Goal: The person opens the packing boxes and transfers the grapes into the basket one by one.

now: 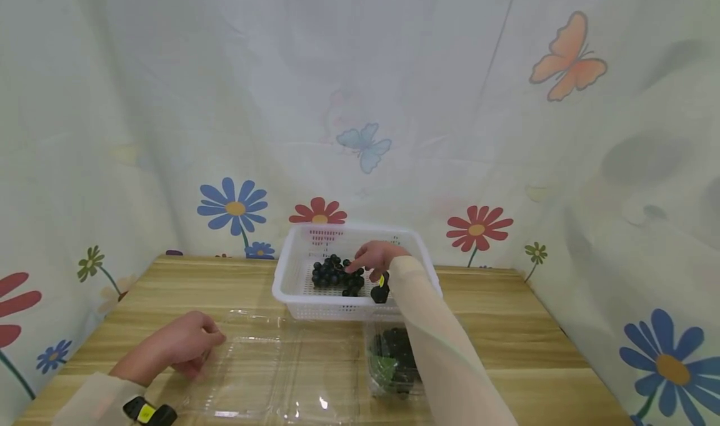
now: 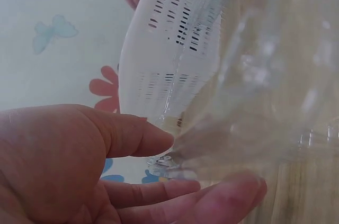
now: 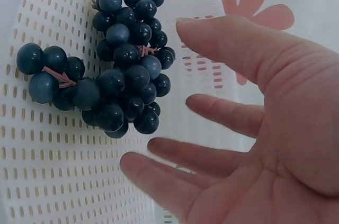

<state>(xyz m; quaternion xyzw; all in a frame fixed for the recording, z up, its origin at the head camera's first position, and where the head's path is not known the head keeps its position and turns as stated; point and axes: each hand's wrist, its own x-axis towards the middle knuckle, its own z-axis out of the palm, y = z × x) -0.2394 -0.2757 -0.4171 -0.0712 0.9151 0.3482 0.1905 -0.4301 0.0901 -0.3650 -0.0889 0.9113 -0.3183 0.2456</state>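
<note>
An unfolded clear plastic clamshell box [image 1: 244, 376] lies at the front of the table. My left hand [image 1: 188, 341] holds its left edge; in the left wrist view, the thumb [image 2: 140, 138] is on one side of the clear plastic and the fingers are on the other. Inside a white perforated basket [image 1: 284, 270] lies a bunch of dark grapes [image 1: 332, 273]. Over that basket reaches my right hand [image 1: 379, 256], its fingertips close by the bunch. The right wrist view shows these fingers [image 3: 206, 163] spread apart, with nothing between them and the grapes [image 3: 132, 70] beside them.
A second clear box [image 1: 388, 376], with dark grapes and a green leaf inside, stands right of the unfolded one, partly hidden by the right sleeve [image 1: 444, 345]. Behind the wooden table [image 1: 225, 282] hangs a flower-and-butterfly curtain [image 1: 281, 101], close to the basket's far rim.
</note>
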